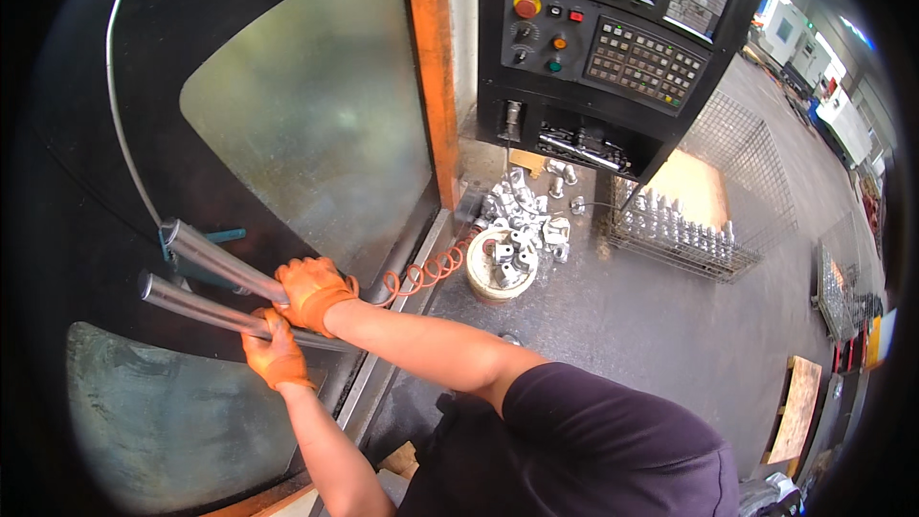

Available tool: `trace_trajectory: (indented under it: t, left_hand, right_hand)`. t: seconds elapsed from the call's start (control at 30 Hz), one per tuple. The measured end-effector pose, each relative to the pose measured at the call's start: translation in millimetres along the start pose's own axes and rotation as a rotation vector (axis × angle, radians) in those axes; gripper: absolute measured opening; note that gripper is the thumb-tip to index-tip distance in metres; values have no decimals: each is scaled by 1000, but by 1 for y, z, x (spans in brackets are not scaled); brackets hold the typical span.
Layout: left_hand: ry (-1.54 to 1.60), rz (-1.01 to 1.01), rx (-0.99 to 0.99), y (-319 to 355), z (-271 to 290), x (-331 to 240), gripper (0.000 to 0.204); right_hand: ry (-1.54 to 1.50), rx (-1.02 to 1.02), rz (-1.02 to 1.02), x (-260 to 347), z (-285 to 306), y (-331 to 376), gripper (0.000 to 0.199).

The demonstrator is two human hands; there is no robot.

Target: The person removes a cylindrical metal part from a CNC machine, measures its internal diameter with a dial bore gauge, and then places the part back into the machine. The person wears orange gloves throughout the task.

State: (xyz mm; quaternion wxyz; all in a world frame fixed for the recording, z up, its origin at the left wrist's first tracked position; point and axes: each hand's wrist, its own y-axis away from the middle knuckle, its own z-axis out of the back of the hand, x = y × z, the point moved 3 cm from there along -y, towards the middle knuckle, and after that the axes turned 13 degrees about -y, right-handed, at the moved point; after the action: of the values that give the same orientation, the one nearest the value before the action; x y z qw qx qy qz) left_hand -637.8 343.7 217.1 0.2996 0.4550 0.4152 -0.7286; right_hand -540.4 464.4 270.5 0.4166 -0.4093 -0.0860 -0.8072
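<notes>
Both my hands wear orange gloves and grip the long round metal door handles on the dark machine doors. My right hand (311, 292) is wrapped round the upper door handle (220, 258). Lower and nearer, my left hand (275, 354) closes on the lower door handle (191, 303). The two handles run almost side by side, and a large window (316, 105) shows in the door beyond them. Behind the handles is a teal tool (228, 236), partly hidden, whose kind I cannot make out. An orange coiled hose (421, 280) stretches from near my right hand toward a bucket.
A white bucket (498, 293) holds shiny metal parts, with more metal parts (522, 196) heaped behind it. The control panel (613, 57) hangs above. To the right stands a wire cage (713, 263) with rows of parts. A wooden board (795, 409) is at far right.
</notes>
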Motion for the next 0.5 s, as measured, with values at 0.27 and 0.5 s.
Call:
trace_trajectory:
  t: [0.27,0.5]
  left_hand:
    - [178,137,-143,-2,13,20,19]
    - [108,182,-314,19,52,12,24]
  right_hand:
    - [-153,57,-236,-24,71,-12,40]
    - [-36,-325,-231,-188,121,-75,41]
